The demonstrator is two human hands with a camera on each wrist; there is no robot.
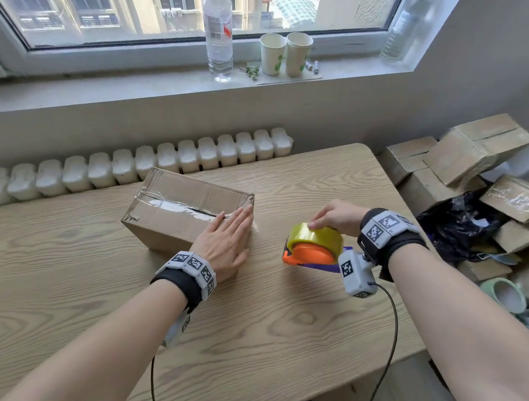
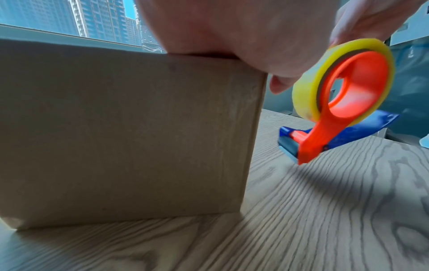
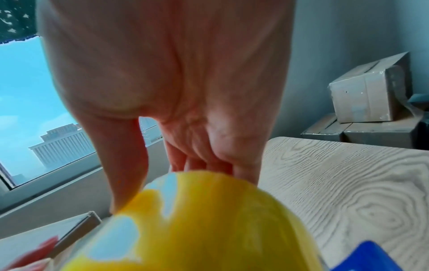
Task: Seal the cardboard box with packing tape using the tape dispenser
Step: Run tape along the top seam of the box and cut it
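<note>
Cardboard box (image 1: 179,209) on a wooden table (image 1: 280,325), below a window, with clear packing tape (image 1: 176,209) already shining along the top seam. Left hand (image 1: 223,241) laid flat, fingers straight and together, on the box's near right corner, pressing down where the strip ends. Right hand (image 1: 333,217) just beside the box, apart from it, fingers curled over the top of a yellow tape roll (image 1: 315,239) mounted in an orange and blue tape dispenser (image 1: 312,257). Dispenser lifted clear of the table in the left wrist view, nose tilted down. Box probably light and fairly stiff, yet likely to dent at the flaps; best steadied with a flat palm on top or held by its side walls. Roll smooth and likely slippery, so safer gripped by the dispenser's frame; cutting edge at the nose to be avoided. Off the table's right edge, a heap of other taped boxes (image 1: 464,150); on the sill, a water bottle (image 1: 217,33) and two paper cups (image 1: 284,54).
</note>
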